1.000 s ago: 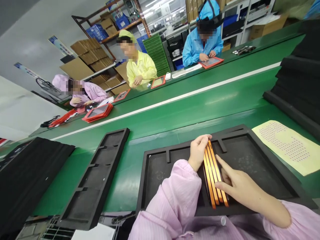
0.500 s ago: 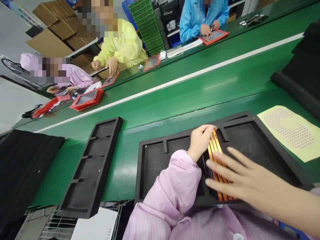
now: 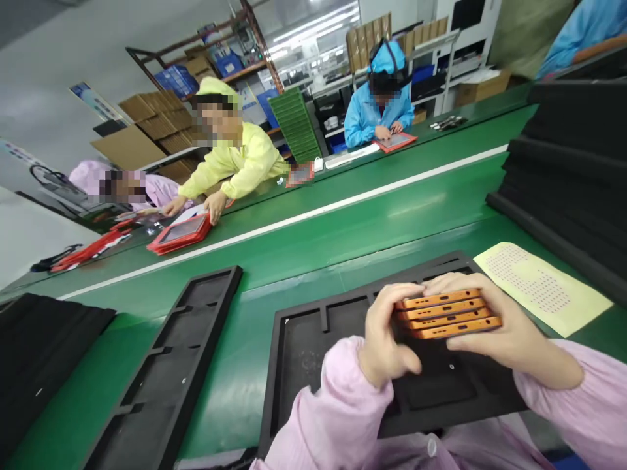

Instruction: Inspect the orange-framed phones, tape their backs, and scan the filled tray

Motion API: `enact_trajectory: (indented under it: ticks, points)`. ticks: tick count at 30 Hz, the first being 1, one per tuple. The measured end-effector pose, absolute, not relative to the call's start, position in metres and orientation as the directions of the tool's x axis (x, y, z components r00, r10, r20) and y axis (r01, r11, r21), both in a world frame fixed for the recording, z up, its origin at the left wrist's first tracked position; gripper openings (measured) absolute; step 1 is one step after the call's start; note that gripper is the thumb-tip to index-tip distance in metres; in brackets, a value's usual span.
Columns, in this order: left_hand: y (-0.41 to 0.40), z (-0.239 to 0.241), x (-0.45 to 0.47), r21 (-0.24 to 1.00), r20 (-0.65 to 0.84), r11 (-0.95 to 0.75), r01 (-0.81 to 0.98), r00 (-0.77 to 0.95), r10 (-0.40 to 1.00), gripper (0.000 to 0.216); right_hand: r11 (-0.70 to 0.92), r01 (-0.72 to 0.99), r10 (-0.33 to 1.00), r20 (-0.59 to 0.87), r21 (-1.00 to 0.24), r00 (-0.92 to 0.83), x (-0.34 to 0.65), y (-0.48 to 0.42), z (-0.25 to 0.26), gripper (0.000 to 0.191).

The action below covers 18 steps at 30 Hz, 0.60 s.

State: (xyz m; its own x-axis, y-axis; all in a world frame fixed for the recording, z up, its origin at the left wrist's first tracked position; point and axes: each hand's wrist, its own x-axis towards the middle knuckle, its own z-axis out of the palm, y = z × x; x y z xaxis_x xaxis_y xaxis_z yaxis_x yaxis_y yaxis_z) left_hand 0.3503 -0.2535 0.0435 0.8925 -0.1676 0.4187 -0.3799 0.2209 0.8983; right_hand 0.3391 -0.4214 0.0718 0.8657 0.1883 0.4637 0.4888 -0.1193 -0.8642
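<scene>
A stack of several orange-edged phones [image 3: 448,313] is raised above a black foam tray [image 3: 298,365], with the ends that carry ports and small holes facing me. My right hand [image 3: 509,320] is closed around the stack's right side, thumb below and fingers over the top. At the stack's left end is my left hand [image 3: 386,333], its fingers curled along the top and back edge while its thumb stands off from the phones. Part of the tray's compartments is hidden behind my hands and sleeves.
A narrow black foam tray [image 3: 166,365] lies on the green bench to the left. Black foam piles stand at the far left [image 3: 53,359] and right [image 3: 563,176]. A yellow dotted sheet [image 3: 539,284] lies beside the tray. Across the bench, co-workers handle red-framed panels [image 3: 181,232].
The phone stack has come up out of the tray and turned end-on to me. My right hand, spread and blurred before, now grips it. Across the bench, the yellow-sleeved co-worker reaches to the red pile.
</scene>
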Motion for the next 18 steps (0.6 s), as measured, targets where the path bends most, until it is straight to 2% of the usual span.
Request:
enact_trajectory:
  ticks: [3,5,7,9,13,18]
  points:
    - [-0.253,0.025,0.334,0.839,0.539,0.183,-0.512,0.829,-0.152,0.077,-0.024,0.404,0.094,0.4,-0.914,0.911,0.324,-0.406,0.067,0.033]
    - [-0.252,0.009,0.329,0.823,0.568,0.129,-0.553,0.81,-0.149,0.072,-0.041,0.367,0.089,0.362,-0.929,0.928,0.316,-0.4,0.06,0.034]
    - [-0.251,-0.003,0.327,0.799,0.598,0.055,-0.598,0.785,-0.163,0.071,-0.089,0.358,0.08,0.352,-0.929,0.933,0.311,-0.396,0.053,0.043]
    - [-0.251,-0.009,0.326,0.756,0.647,0.013,-0.655,0.744,-0.166,0.071,-0.116,0.424,0.066,0.419,-0.898,0.905,0.307,-0.394,0.047,0.048]
    - [-0.25,-0.01,0.326,0.69,0.716,0.02,-0.723,0.679,-0.163,0.058,-0.056,0.592,0.055,0.589,-0.804,0.806,0.304,-0.389,0.041,0.037]
    - [-0.25,-0.009,0.325,0.66,0.741,0.02,-0.751,0.646,-0.182,0.052,-0.04,0.628,0.107,0.622,-0.777,0.776,0.3,-0.388,0.038,0.037]
